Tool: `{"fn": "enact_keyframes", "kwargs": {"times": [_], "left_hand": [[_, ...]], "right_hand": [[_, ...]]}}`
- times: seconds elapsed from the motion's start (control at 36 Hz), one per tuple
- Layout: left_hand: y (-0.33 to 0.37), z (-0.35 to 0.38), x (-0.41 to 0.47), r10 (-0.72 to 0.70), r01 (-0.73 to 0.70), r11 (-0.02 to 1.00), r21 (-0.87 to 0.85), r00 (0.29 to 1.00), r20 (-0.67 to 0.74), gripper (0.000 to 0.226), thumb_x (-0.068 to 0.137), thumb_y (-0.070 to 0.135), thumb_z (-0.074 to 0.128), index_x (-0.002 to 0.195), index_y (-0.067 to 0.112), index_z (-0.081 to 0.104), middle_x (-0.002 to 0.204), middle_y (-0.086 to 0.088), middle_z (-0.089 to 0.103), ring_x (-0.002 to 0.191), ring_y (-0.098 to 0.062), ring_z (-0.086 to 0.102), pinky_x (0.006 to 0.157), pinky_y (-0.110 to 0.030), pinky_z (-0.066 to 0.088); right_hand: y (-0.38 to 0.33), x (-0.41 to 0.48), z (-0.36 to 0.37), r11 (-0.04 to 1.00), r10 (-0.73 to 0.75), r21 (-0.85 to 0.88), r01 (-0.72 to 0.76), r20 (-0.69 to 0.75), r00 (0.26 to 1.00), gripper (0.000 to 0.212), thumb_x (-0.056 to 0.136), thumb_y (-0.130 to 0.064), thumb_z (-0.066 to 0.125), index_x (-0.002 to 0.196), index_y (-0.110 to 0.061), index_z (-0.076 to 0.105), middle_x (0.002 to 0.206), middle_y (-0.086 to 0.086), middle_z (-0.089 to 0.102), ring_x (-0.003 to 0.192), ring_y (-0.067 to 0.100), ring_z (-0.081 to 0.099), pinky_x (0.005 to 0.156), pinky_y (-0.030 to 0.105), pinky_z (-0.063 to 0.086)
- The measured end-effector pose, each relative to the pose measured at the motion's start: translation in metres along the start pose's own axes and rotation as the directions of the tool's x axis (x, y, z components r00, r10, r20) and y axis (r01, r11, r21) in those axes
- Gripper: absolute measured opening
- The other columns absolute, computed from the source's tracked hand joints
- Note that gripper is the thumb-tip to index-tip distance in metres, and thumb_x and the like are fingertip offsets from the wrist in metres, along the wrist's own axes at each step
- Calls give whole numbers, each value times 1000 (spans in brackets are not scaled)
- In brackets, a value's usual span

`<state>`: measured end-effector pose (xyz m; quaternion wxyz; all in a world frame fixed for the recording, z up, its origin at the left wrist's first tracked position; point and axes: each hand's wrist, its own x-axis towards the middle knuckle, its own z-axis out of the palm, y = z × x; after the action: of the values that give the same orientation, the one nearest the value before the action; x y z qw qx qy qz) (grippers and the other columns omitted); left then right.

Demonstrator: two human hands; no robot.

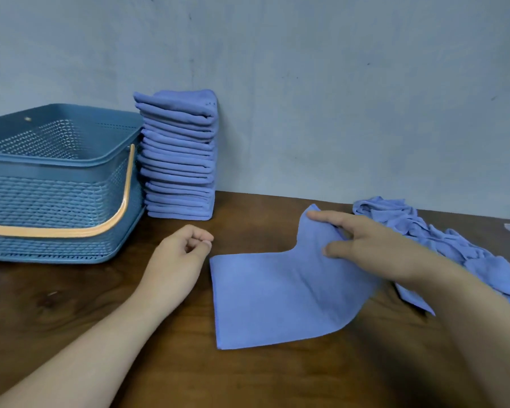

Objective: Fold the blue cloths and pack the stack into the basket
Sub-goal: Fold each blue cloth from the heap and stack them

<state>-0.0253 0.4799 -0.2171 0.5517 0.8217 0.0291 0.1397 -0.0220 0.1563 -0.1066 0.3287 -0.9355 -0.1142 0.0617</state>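
Head view is showing the fingers (pixel 321 215) and thumb of the right hand (pixel 371 245) pinching the far right corner of a blue cloth (pixel 277 298) and holding it raised off the surface (pixel 100 307). The forefinger is stretching along the lifted edge, and the thumb is pressing into the fold from the near side. The remainder of this cloth is lying flat in the middle of the surface, its left and near edges straight, its near right edge curling upward toward the hand. The left hand (pixel 180 254) is resting on the surface just left of the cloth, apart from it, its fingers curling tightly toward the palm and gripping nothing. Beyond it, a tall stack (pixel 178 154) of folded blue cloths is standing at the far side against the wall (pixel 306 83). The blue woven basket (pixel 56 201) is sitting just left of the stack, an orange handle (pixel 121 209) hanging down over its near side; nothing is showing inside it. To the right, behind the right forearm, a loose pile (pixel 442 240) of crumpled blue cloths is sprawling toward the right edge.
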Motion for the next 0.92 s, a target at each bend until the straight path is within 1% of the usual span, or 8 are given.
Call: {"fn": "enact_keyframes", "kwargs": {"times": [0.08,0.17,0.31,0.44,0.58,0.69,0.81,0.92], "left_hand": [[4,-1,-1,-9,9,1000,-17,1000,14,13,102,26,63,96,34,72,87,3,71,83,-12,68,71,-27,45],[6,-2,-2,-8,8,1000,-24,1000,23,12,103,27,62,98,34,70,87,2,72,77,-10,66,66,-24,43],[6,-3,-2,-13,14,1000,-13,999,42,13,103,28,59,98,35,68,85,3,73,75,-8,66,64,-23,42],[6,-3,-3,1,-2,1000,17,997,72,14,105,29,55,97,35,66,82,6,75,71,-2,64,61,-23,41],[6,-2,-3,-27,19,998,66,991,127,15,104,27,54,101,37,64,85,12,75,75,-2,66,65,-26,47],[4,0,-4,-50,28,990,138,986,160,18,102,25,53,102,38,65,86,18,75,88,-2,68,84,-37,59],[6,0,-4,-55,28,986,166,986,160,17,103,25,53,103,38,65,88,17,76,92,0,67,87,-37,59],[8,0,-4,-40,13,985,174,987,153,16,105,28,52,102,38,64,86,18,76,85,0,68,84,-37,59]], "right_hand": [[-22,4,6,1000,1,-22,0,30,1000,63,98,-19,64,144,-61,51,123,-43,50,126,-7,48,103,23,39],[-41,9,18,1000,4,-19,-3,58,998,65,97,-18,63,149,-54,50,147,-34,46,136,-4,44,109,21,37],[-62,17,59,1000,24,-6,-23,135,990,67,96,-21,62,154,-49,46,158,-28,39,142,-3,39,107,19,33],[-55,12,109,984,90,138,-114,172,981,67,96,-20,62,149,-58,47,146,-5,57,125,18,63,94,25,50],[-43,11,117,965,68,242,-105,155,986,67,96,-19,65,144,-64,49,136,-26,53,116,-3,58,97,21,48],[-44,14,109,960,62,262,-102,160,985,69,93,-15,65,146,-57,52,147,-28,48,127,-8,50,112,26,43],[-49,17,107,952,10,301,-51,137,991,70,96,-14,63,152,-52,47,148,-27,48,126,-11,50,97,19,47],[-51,15,120,896,47,422,-139,221,974,64,100,-18,67,146,-58,50,135,-11,63,119,25,67,75,35,63]]}}
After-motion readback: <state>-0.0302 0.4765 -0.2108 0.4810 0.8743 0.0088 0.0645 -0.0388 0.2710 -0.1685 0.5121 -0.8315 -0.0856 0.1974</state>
